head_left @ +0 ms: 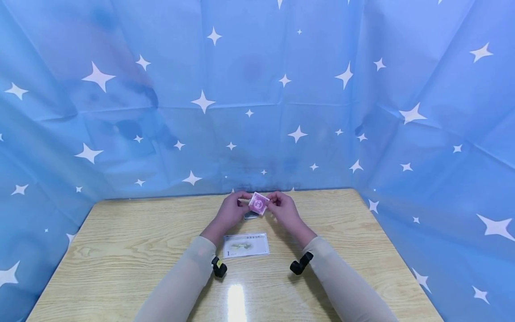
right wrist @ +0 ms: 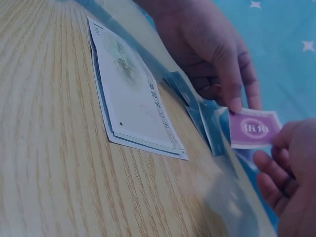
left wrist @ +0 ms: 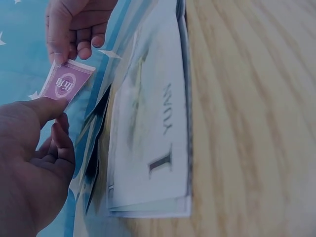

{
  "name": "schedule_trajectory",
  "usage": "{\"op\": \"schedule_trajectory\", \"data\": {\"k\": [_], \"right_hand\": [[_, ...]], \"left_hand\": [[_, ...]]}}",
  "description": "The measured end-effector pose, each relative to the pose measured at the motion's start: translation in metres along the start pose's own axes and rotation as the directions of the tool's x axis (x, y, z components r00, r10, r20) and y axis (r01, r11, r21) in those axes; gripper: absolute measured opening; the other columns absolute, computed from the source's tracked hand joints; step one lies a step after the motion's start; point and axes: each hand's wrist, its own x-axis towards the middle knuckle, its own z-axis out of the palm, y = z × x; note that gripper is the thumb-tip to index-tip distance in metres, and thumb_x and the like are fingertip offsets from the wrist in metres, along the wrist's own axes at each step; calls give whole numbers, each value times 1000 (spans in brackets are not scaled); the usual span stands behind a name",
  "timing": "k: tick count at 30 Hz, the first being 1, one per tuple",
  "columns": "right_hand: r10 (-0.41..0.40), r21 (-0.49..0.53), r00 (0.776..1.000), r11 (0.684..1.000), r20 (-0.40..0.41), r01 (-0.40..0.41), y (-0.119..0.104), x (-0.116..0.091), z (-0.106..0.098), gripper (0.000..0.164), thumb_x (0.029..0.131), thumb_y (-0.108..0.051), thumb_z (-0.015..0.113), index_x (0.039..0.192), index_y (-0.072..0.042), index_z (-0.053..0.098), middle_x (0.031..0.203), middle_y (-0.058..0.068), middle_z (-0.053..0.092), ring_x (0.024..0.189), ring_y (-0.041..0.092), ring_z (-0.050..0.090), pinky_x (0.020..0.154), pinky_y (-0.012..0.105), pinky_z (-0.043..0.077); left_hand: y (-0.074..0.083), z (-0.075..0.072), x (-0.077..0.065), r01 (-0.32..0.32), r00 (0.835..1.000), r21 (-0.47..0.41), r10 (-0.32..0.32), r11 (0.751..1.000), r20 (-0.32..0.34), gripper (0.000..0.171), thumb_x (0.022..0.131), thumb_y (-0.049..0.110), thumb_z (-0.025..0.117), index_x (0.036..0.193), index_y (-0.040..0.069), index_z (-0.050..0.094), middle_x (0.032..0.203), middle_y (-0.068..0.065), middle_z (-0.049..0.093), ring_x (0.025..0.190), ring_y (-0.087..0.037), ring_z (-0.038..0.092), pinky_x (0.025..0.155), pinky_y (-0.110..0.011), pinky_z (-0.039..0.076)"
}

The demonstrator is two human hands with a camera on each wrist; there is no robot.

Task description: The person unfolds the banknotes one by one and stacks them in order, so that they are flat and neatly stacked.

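A small purple paper note [head_left: 259, 203] with a pale border and a white oval emblem is held up over the far part of the table. My left hand [head_left: 230, 211] pinches one edge between thumb and fingers. On the opposite edge, my right hand [head_left: 286, 211] pinches it too, thumb on the printed face [right wrist: 254, 129]. Just below the hands lie dark bluish folded papers [right wrist: 205, 121], partly hidden by the left hand in the head view. Nearer to me lies a stack of white paper notes [head_left: 246, 245], the top one printed "1 YUAN" with a pale green picture.
The wood-grain table [head_left: 132, 250] ends just beyond the hands, against a blue curtain [head_left: 249, 67] with white stars. Black wrist cameras sit on both sleeves [head_left: 177, 279]. A bright light reflection shows on the tabletop near me.
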Motion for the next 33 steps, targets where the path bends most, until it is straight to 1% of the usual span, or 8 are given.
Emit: {"op": "schedule_trajectory", "data": {"k": [6, 11, 13, 17, 21, 25, 28, 33], "right_hand": [[-3, -11, 1000, 1000, -7, 3, -1, 1, 0, 10, 101, 3, 72, 111, 2, 73, 93, 9, 68, 79, 17, 59, 64, 22, 51], [-7, -32, 1000, 999, -10, 6, -3, 1, -1, 9, 102, 0, 74, 111, 1, 73, 94, 10, 68, 81, 19, 60, 65, 24, 51], [-13, -62, 1000, 998, -17, 12, -3, 1, -2, 11, 103, -4, 76, 113, 0, 74, 96, 10, 68, 85, 21, 61, 69, 26, 53], [-26, -123, 999, 992, -21, 23, -7, 2, -4, 25, 103, -15, 81, 123, -3, 73, 110, 10, 69, 102, 24, 64, 85, 35, 57], [-23, -137, 999, 990, 32, 27, -11, 4, -6, 32, 104, -19, 80, 130, -3, 73, 120, 11, 71, 111, 28, 67, 94, 43, 58], [2, -121, 996, 993, 85, 9, -12, 4, -6, 24, 106, -17, 78, 125, -3, 75, 113, 9, 75, 101, 25, 68, 86, 38, 59], [8, -96, 995, 995, 95, 2, -12, 3, -6, 18, 105, -14, 77, 119, -2, 75, 105, 9, 75, 93, 22, 67, 78, 31, 57], [10, -68, 995, 998, 101, -3, -12, 2, -7, 13, 104, -10, 78, 113, -2, 74, 101, 10, 74, 88, 21, 66, 73, 29, 57]], "left_hand": [[1, -1, 1, -57, 998, -41, 58, 998, 10, 27, 102, 0, 77, 127, 10, 76, 111, -4, 74, 99, -19, 69, 87, -34, 61], [2, -1, 1, -88, 996, -69, 89, 994, 14, 28, 100, -6, 75, 126, 5, 75, 107, -6, 73, 97, -18, 68, 87, -33, 60], [2, 0, 1, -95, 995, -77, 97, 992, 21, 28, 100, -7, 75, 125, 4, 75, 107, -6, 74, 97, -18, 69, 86, -32, 60], [5, -1, 0, -109, 992, -88, 113, 990, 49, 26, 100, -6, 75, 124, 3, 75, 105, -6, 75, 97, -18, 70, 87, -33, 61], [8, -1, -2, -123, 988, -92, 131, 988, 78, 26, 100, -7, 75, 124, 3, 75, 105, -7, 75, 97, -18, 70, 87, -33, 60], [10, -1, -4, -126, 986, -96, 135, 987, 99, 25, 101, -5, 75, 124, 3, 74, 107, -8, 76, 99, -19, 70, 88, -34, 60], [9, 0, -3, -114, 986, -101, 125, 988, 114, 26, 101, -3, 77, 126, 4, 74, 108, -7, 76, 100, -19, 71, 89, -34, 61], [6, 0, -4, -97, 985, -110, 111, 989, 134, 30, 101, -3, 76, 130, 5, 71, 108, -6, 75, 99, -19, 71, 88, -37, 62]]}}
